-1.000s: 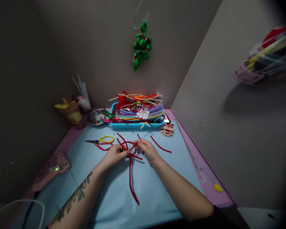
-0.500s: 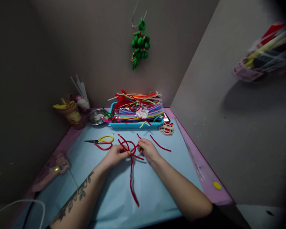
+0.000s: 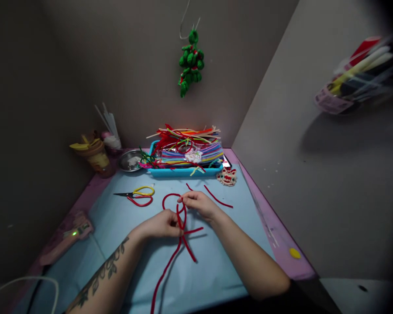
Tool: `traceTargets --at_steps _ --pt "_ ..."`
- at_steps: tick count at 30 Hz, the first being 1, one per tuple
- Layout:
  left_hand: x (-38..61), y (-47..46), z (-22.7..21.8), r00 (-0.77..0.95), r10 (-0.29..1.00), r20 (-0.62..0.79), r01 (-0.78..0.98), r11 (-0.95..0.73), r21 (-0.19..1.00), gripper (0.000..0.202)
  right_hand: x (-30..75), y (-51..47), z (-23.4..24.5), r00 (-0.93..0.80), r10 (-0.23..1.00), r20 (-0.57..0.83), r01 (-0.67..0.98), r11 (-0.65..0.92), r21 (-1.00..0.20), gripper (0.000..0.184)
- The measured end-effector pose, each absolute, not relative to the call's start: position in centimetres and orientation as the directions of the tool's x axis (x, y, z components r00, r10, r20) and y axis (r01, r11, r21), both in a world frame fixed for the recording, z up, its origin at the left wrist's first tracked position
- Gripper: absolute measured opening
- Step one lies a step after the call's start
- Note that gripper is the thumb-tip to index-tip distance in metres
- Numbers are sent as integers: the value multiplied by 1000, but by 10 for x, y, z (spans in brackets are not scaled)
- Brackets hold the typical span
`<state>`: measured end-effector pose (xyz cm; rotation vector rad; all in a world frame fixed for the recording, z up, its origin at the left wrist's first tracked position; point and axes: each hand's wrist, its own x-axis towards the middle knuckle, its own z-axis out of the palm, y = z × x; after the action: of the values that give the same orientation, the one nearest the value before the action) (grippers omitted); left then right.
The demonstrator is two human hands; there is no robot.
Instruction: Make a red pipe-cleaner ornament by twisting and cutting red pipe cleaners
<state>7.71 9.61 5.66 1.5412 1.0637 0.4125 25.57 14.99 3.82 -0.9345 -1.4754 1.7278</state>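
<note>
My left hand (image 3: 162, 226) pinches a bundle of red pipe cleaners (image 3: 180, 218) where the strands cross, over the light blue mat (image 3: 124, 226). My right hand (image 3: 198, 203) pinches the upper end of the same bundle, beside a loop that curls up to the left. Loose ends trail down toward me and off to the right. One more red pipe cleaner (image 3: 218, 197) lies on the mat just right of my right hand.
Scissors with a yellow and a red handle (image 3: 139, 195) lie left of the hands. A blue tray (image 3: 183, 171) piled with coloured pipe cleaners stands behind. A metal dish (image 3: 130, 160), cups (image 3: 96, 157), a pink glue gun (image 3: 67, 235) and a small woven piece (image 3: 227, 176) surround the mat. A green ornament (image 3: 190, 61) hangs above.
Both hands have turned the red bundle: the long tail now trails down to the left, a loop has risen at the top, and my left hand has moved nearer to me.
</note>
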Motion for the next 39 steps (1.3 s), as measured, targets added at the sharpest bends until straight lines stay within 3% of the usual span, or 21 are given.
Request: traceTargets --at_steps 3,10,17,21,25,28,32,35,39 --pt "79 96 54 632 719 -288 423 -9 906 18 254 149 36 -512 853 -97 -81 -161 -984 30" --pt "82 98 54 586 777 -227 297 55 953 23 248 150 27 -234 964 -125 -302 -194 -933 24" --pt "77 103 50 507 829 -236 313 78 947 23 246 153 22 -174 969 -176 -348 -228 -909 30" --pt "70 110 46 295 930 -221 280 137 950 29 251 160 23 -196 961 -195 -362 -256 -897 39" --pt "67 116 46 -48 984 -174 51 177 983 35 249 159 18 -76 969 -234 -444 -243 -862 51" --pt "69 117 44 -162 969 -185 -105 170 980 38 242 151 13 -212 953 -217 -418 -289 -861 54" --pt "70 118 39 -230 951 -205 -185 164 969 40 236 139 13 -447 878 -172 -332 -342 -879 62" --pt "68 121 36 -289 934 -208 -243 139 960 40 235 137 16 -486 868 -99 -397 -320 -860 76" --pt "67 123 32 -324 916 -236 -286 143 948 42 231 135 16 -473 858 -200 -282 -363 -888 66"
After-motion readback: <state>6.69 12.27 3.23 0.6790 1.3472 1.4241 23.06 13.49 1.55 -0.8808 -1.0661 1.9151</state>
